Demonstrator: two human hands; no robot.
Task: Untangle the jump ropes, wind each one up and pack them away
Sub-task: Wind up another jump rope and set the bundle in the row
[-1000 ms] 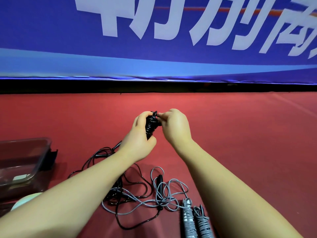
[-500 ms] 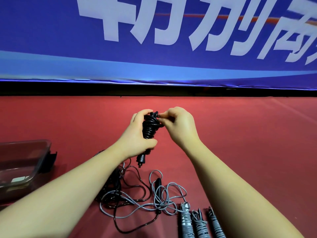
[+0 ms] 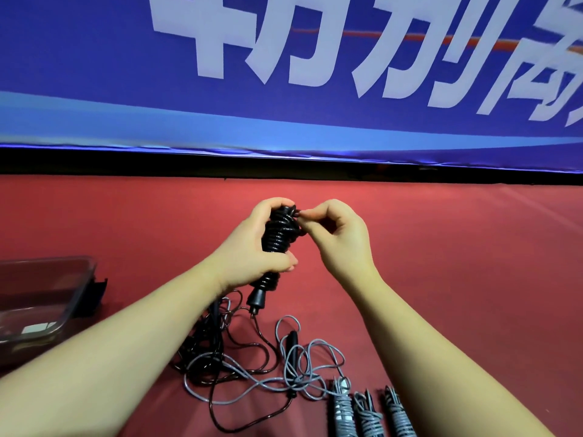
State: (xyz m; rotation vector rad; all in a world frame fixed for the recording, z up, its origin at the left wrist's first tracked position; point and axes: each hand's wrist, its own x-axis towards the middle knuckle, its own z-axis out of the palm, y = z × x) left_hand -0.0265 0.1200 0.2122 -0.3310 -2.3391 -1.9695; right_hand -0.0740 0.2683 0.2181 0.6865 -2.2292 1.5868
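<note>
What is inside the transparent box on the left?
Through the transparent box only a white patch shows; its left part lies outside the picture, so other contents are unknown.

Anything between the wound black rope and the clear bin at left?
Nothing visible: only bare red floor lies between the wound black jump rope and the clear plastic bin. The loose tangle lies nearer.

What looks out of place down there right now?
Only the tangle on the floor: loose black and grey ropes cross and loop through each other, beside three neat grey bundles. Nothing looks damaged.
</note>
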